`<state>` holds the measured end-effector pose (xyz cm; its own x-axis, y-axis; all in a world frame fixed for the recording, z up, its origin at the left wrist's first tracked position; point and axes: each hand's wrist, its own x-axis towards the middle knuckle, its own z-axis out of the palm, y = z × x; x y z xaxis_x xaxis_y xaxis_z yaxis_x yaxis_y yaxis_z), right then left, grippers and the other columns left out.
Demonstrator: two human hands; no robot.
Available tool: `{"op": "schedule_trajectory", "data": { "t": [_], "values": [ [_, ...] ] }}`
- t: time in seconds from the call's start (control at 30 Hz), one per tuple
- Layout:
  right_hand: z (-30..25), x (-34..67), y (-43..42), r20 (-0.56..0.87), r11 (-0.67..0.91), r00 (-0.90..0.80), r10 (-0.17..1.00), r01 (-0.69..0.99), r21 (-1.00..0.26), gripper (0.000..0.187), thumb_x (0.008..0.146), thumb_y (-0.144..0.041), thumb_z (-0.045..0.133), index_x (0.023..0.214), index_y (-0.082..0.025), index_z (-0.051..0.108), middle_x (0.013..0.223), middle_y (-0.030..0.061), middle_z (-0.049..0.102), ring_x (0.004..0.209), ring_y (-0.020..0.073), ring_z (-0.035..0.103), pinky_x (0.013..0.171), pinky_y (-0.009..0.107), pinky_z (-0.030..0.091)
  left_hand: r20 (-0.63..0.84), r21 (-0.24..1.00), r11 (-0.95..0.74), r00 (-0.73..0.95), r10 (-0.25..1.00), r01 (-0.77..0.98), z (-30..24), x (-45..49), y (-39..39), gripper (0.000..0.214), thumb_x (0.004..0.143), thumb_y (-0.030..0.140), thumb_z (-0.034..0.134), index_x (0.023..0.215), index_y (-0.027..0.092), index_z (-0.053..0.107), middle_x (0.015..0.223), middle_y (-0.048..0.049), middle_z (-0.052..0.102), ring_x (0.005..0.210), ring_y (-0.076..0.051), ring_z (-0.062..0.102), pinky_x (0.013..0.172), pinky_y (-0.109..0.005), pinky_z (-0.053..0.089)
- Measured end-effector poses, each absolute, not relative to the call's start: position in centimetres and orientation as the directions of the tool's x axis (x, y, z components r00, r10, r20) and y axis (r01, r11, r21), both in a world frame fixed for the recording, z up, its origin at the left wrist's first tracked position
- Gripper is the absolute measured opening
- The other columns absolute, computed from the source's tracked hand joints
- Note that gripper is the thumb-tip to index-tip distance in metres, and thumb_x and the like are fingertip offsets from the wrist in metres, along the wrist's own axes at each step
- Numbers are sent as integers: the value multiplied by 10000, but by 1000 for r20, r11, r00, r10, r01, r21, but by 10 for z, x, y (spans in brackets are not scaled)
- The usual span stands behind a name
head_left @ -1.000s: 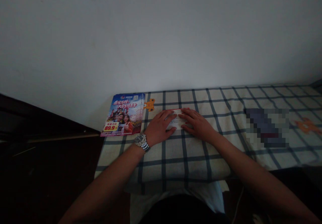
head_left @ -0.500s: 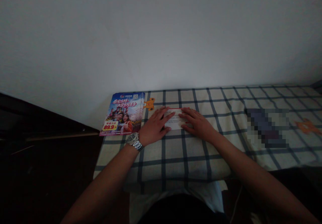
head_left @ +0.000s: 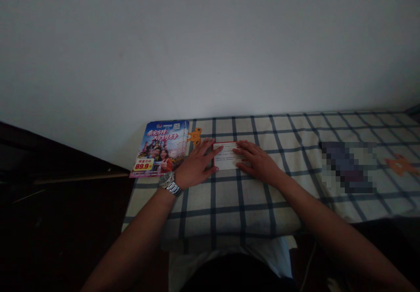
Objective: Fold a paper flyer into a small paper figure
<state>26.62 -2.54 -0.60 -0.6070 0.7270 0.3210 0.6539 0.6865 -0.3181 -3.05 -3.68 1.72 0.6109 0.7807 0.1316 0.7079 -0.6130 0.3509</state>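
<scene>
A small white folded paper with a red edge (head_left: 225, 158) lies on a checked cloth (head_left: 243, 196). My left hand (head_left: 196, 166), with a metal watch on its wrist, lies flat with spread fingers at the paper's left edge, fingertips just touching it. Flat on the paper's right part rests my right hand (head_left: 257, 161), its fingers stretched out and covering that side. To the left of my left hand sits a stack of colourful flyers (head_left: 160, 147) at the cloth's corner.
A white wall rises right behind the cloth. A blurred dark object (head_left: 348, 166) lies on the cloth to the right. Orange cartoon prints (head_left: 194, 136) mark the cloth. Dark furniture (head_left: 59, 174) fills the left side, below the cloth's level.
My left hand has slid leftward off the paper, uncovering its left part. My right hand has stayed in place on the paper.
</scene>
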Motion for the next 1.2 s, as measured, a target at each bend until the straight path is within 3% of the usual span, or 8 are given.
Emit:
{"op": "schedule_trajectory", "data": {
  "t": [0.43, 0.77, 0.93, 1.2],
  "values": [
    [-6, 267, -26, 314, 690, -615, 723, 656, -306, 490, 984, -380, 606, 1451, -249, 535, 1564, 117, 487, 1449, 323, 457, 1201, 574, 406, 150, 305, -664, 655, 741, 682, 24, -32, -39, 648, 981, 298, 603, 1577, 339, 350, 1695, -79, 224, 1573, -355, 178, 1256, -631, 230],
    [-6, 265, -27, 326, 696, -616, 717, 658, -289, 500, 984, -367, 600, 1468, -266, 528, 1572, 110, 481, 1450, 333, 455, 1197, 593, 404, 212, 354, -775, 762, 612, 523, 31, -27, -38, 505, 929, 107, 571, 1362, 362, 616, 1651, -9, 344, 1557, -284, 255, 1266, -581, 292],
    [-6, 266, -27, 313, 702, -629, 711, 658, -273, 505, 1007, -374, 561, 1494, -252, 501, 1585, 113, 468, 1473, 323, 427, 1204, 583, 398, 207, 350, -790, 781, 589, 503, 27, -25, -38, 437, 955, 136, 543, 1341, 323, 631, 1587, -35, 451, 1524, -252, 332, 1278, -563, 267],
    [-3, 267, -27, 328, 706, -625, 709, 633, -319, 476, 1026, -310, 519, 1498, -265, 495, 1640, 98, 391, 1525, 314, 344, 1213, 576, 388, 206, 315, -747, 726, 656, 585, 26, -18, -44, 405, 979, 232, 575, 1359, 363, 622, 1540, -32, 496, 1458, -267, 411, 1231, -554, 328]
  ]
}}
